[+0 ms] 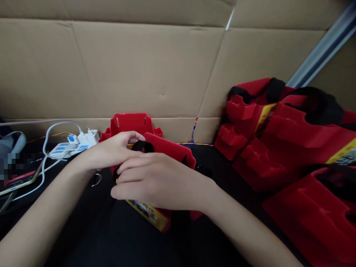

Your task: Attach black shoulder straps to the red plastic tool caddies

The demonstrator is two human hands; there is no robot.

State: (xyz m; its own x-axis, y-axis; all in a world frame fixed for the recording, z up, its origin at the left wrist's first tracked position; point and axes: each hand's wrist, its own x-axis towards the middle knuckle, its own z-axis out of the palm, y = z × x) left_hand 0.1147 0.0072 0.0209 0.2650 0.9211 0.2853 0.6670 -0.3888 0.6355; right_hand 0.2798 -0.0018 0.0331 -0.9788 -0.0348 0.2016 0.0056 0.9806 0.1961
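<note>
In the middle of the head view lies a red plastic holder [170, 146] with a yellow printed label [148, 214] low on its near side. A black strap [142, 146] loops up at its left end. My left hand [119, 148] is closed on this strap, thumb and forefinger bent around the loop. Across the holder's near side reaches my right hand [155, 181], its fingers curled together beside the strap; what they grip is hidden beneath them. Just behind my left hand stands another red plastic part [129, 123] with two slots, and no strap shows in it.
Several red holders with black straps [299, 129] stand at the right. At the left are a white power strip [68, 149] with plugs and cables, and a phone [22, 181]. A thin metal ring [97, 180] lies on the black surface. Cardboard [133, 66] walls the back.
</note>
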